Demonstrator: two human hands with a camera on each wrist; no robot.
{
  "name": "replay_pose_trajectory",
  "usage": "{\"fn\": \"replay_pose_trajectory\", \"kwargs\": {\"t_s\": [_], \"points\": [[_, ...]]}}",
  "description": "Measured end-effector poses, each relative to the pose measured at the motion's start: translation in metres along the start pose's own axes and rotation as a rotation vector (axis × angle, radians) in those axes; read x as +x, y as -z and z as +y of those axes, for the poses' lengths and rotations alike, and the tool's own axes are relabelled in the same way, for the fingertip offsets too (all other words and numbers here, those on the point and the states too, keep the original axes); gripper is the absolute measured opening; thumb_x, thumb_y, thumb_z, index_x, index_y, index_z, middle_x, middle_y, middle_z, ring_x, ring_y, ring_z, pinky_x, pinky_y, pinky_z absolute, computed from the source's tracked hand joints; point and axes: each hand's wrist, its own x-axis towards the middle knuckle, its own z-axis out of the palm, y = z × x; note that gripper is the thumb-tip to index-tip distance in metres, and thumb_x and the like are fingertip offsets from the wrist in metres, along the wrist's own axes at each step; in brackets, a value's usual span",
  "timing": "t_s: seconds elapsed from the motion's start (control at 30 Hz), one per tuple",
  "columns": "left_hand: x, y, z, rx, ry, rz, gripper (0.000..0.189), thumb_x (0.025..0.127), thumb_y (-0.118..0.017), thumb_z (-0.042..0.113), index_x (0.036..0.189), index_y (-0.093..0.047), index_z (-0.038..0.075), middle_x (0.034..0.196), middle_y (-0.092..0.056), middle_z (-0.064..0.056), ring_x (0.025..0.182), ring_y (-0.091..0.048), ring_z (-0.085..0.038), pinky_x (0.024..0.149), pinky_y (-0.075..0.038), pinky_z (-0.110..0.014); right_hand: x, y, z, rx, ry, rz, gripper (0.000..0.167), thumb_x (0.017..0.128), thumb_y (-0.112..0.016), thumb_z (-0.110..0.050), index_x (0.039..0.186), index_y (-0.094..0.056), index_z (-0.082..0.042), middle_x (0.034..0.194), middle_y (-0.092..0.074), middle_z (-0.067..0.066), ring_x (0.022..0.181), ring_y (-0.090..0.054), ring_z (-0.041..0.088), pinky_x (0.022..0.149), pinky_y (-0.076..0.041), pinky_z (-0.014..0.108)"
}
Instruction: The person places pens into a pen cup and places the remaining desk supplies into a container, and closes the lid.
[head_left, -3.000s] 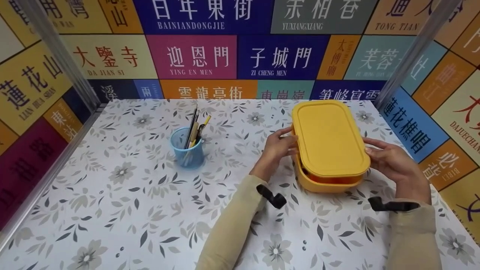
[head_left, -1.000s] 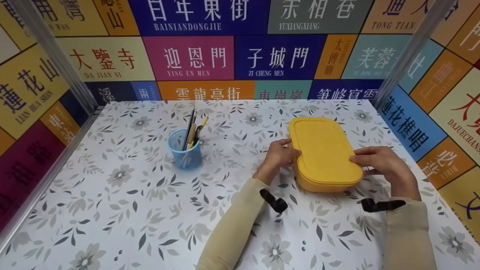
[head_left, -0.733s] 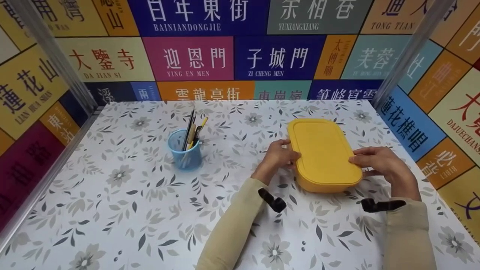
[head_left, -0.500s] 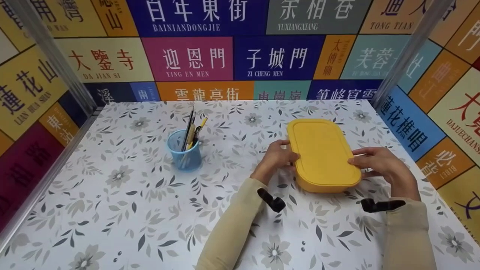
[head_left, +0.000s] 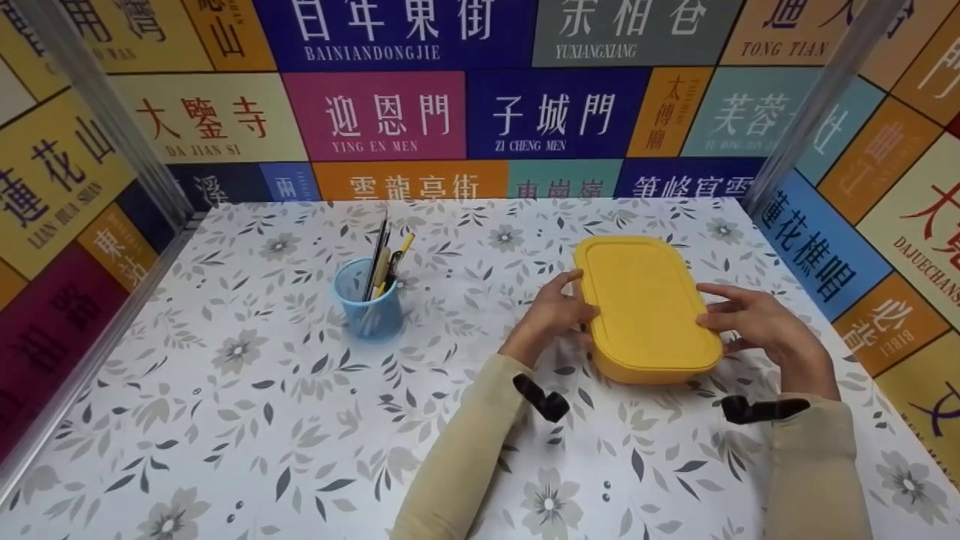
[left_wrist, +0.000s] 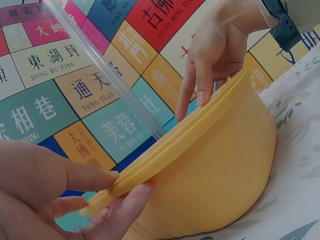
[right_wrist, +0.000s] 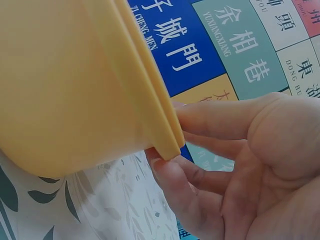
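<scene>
A yellow plastic food container (head_left: 649, 376) stands on the patterned table to the right, its matching rounded lid (head_left: 646, 304) lying level over the top. At the left side my left hand (head_left: 553, 313) pinches the lid's rim; in the left wrist view its thumb is under the rim and its fingers are above. Across from it, my right hand (head_left: 761, 324) holds the opposite rim, thumb and fingers on either side of the edge in the right wrist view. What lies inside the container is hidden.
A light blue pen cup (head_left: 375, 311) holding several pens and brushes stands left of centre. The floral tabletop (head_left: 247, 420) is bounded at the back and both sides by panels (head_left: 390, 112) with coloured lettered blocks. A black wrist camera mount (head_left: 765, 410) sits on each sleeve.
Three seconds ago the lid was raised over the container, with a gap at the near end; it has come down onto the rim. Lately only the fingers shift slightly along the edge.
</scene>
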Motion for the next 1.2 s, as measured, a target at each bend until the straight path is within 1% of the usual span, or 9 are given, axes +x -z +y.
{"fn": "replay_pose_trajectory", "kwargs": {"t_s": [0.1,0.27,0.43,0.57,0.83,1.07,1.2], "points": [[0.0012,0.002,-0.0002,-0.024,0.016,-0.024,0.072,0.088,-0.072,0.001,0.149,-0.046,0.029,0.09,-0.067,-0.011,0.075,-0.069,-0.02,0.084,-0.061,-0.053,0.0009,0.0,-0.001,-0.014,0.01,-0.014,0.084,0.095,-0.067,-0.038,0.161,-0.018,-0.024,0.157,-0.033,0.028,0.122,-0.053,0.03,0.088,-0.06,0.034],[0.0028,0.0049,-0.0013,-0.047,0.033,-0.07,0.075,0.088,-0.071,0.002,0.151,-0.042,0.031,0.09,-0.07,-0.012,0.08,-0.072,-0.023,0.084,-0.061,-0.053,0.0022,0.0005,-0.0004,-0.037,0.012,-0.032,0.082,0.097,-0.064,-0.038,0.162,-0.015,-0.024,0.158,-0.03,0.03,0.123,-0.052,0.032,0.091,-0.06,0.036],[0.0025,0.006,-0.0015,-0.038,-0.007,-0.093,0.076,0.09,-0.071,0.002,0.153,-0.039,0.028,0.091,-0.07,-0.013,0.08,-0.074,-0.024,0.081,-0.061,-0.055,0.0023,0.0015,-0.0003,-0.046,0.036,-0.032,0.082,0.097,-0.064,-0.037,0.162,-0.015,-0.022,0.157,-0.031,0.031,0.121,-0.054,0.031,0.089,-0.06,0.035],[0.0024,0.0066,-0.0017,-0.057,-0.012,-0.105,0.076,0.09,-0.07,0.002,0.154,-0.039,0.029,0.092,-0.07,-0.014,0.079,-0.073,-0.025,0.08,-0.061,-0.055,0.0021,0.002,-0.0006,-0.042,0.02,-0.034,0.085,0.096,-0.065,-0.039,0.162,-0.014,-0.024,0.158,-0.03,0.029,0.123,-0.051,0.031,0.092,-0.059,0.035],[-0.0011,0.0067,-0.0026,-0.064,0.005,-0.092,0.074,0.09,-0.07,0.002,0.152,-0.04,0.03,0.089,-0.07,-0.014,0.072,-0.073,-0.028,0.082,-0.059,-0.057,0.001,-0.0018,-0.0022,-0.035,-0.031,-0.021,0.089,0.094,-0.067,-0.043,0.162,-0.012,-0.026,0.16,-0.029,0.026,0.126,-0.051,0.033,0.098,-0.057,0.039],[-0.003,0.0065,0.0011,0.009,0.016,-0.064,0.07,0.092,-0.07,0.006,0.151,-0.043,0.03,0.085,-0.069,-0.012,0.067,-0.072,-0.029,0.079,-0.061,-0.055,-0.0005,-0.0023,-0.0051,-0.068,-0.038,-0.018,0.087,0.095,-0.065,-0.044,0.162,-0.012,-0.026,0.159,-0.03,0.027,0.125,-0.052,0.033,0.1,-0.056,0.041],[-0.0029,0.0052,0.0031,0.04,0.01,-0.044,0.068,0.091,-0.07,0.006,0.15,-0.045,0.029,0.081,-0.069,-0.012,0.069,-0.071,-0.028,0.078,-0.061,-0.056,-0.0001,-0.0029,-0.0067,-0.058,-0.048,-0.002,0.087,0.095,-0.062,-0.05,0.162,-0.013,-0.025,0.159,-0.032,0.026,0.126,-0.052,0.034,0.101,-0.056,0.041]]}}
